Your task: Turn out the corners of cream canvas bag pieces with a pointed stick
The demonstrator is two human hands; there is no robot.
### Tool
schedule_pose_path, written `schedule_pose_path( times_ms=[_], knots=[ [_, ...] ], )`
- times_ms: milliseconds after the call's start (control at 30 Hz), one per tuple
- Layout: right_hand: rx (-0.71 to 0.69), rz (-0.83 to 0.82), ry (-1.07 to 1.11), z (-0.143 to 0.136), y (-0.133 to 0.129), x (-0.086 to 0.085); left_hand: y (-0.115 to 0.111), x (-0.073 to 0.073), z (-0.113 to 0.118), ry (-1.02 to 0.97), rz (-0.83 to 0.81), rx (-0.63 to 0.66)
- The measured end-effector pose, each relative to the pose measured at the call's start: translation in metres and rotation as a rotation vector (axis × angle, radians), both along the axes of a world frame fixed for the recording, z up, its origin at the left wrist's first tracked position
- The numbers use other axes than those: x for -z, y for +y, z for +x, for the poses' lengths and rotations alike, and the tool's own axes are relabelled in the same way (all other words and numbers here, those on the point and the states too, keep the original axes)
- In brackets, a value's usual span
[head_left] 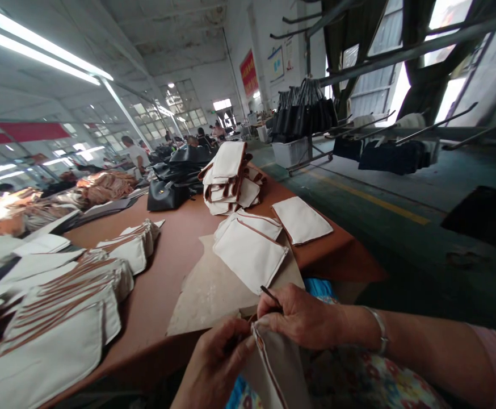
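Over my lap, a cream cloth pouch hangs from both hands, with a brown-edged slit running down it. My left hand is closed and pinches the pouch's upper corner. Beside it, my right hand is closed on the same edge, with a thin dark tool sticking out between thumb and fingers; its working end is hidden. Just beyond my hands, a few cream pouches with brown edging lie on a sheet of brown board.
Rows of stacked cream pouches fill the left of the brown-covered table. Farther back stand a tall pouch pile and black bags. One pouch lies near the right edge. A metal rack with black bags stands right.
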State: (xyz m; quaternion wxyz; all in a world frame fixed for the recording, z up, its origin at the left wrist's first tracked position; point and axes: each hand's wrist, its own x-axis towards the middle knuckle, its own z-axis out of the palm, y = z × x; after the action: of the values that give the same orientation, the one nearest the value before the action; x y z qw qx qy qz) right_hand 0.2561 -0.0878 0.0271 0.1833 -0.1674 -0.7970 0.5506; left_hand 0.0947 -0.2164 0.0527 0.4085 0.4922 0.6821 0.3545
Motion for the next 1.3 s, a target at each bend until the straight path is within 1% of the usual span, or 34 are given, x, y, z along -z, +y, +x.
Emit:
schedule_pose_path(
  times_ms=[133,200,300,400,467,600,667,700,767,833,900,967,1033,1100,1167,1233,1300],
  knots=[
    [-0.028,0.038,0.009,0.001,0.004,-0.004,0.003,-0.006,0.004,0.072,0.037,0.009],
    [-0.028,0.046,0.005,0.001,0.005,-0.004,0.004,-0.006,0.004,0.134,0.062,0.025],
    [-0.031,0.043,-0.008,0.001,0.004,-0.005,0.007,-0.004,0.005,0.164,0.068,0.037],
    [-0.048,0.028,-0.016,0.001,0.002,-0.006,0.008,-0.002,0.008,0.167,0.058,0.006],
    [-0.063,0.017,-0.023,0.001,0.002,-0.008,0.008,-0.002,0.009,0.137,0.035,-0.037],
    [-0.098,-0.020,0.006,0.000,0.005,-0.006,0.012,-0.003,0.007,-0.059,-0.059,-0.134],
    [-0.111,-0.028,0.022,0.000,0.007,-0.004,0.015,-0.003,0.005,-0.121,-0.088,-0.137],
    [-0.116,-0.028,0.020,0.000,0.008,-0.003,0.017,-0.003,0.005,-0.113,-0.094,-0.122],
    [-0.117,-0.021,0.007,-0.001,0.009,-0.003,0.018,-0.001,0.005,-0.003,-0.084,-0.068],
    [-0.113,-0.003,0.005,0.000,0.009,-0.003,0.017,0.007,0.004,0.217,-0.004,-0.029],
    [-0.094,0.029,0.013,0.000,0.008,-0.004,0.014,0.021,0.004,0.477,0.123,0.009],
    [-0.069,0.057,0.015,0.001,0.006,-0.003,0.013,0.038,0.001,0.685,0.212,0.041],
    [-0.052,0.044,-0.004,0.003,0.007,0.000,0.013,0.051,-0.001,0.782,0.213,0.052],
    [-0.054,0.001,-0.034,0.005,0.009,0.005,0.016,0.053,-0.004,0.722,0.162,0.062],
    [-0.057,-0.042,-0.059,0.006,0.013,0.011,0.019,0.046,-0.004,0.540,0.110,0.045],
    [-0.085,-0.144,-0.070,0.005,0.018,0.017,0.020,0.035,-0.002,0.248,0.054,-0.019],
    [-0.133,-0.287,-0.066,0.002,0.022,0.022,0.019,0.028,0.001,-0.102,0.002,-0.118]
  ],
)
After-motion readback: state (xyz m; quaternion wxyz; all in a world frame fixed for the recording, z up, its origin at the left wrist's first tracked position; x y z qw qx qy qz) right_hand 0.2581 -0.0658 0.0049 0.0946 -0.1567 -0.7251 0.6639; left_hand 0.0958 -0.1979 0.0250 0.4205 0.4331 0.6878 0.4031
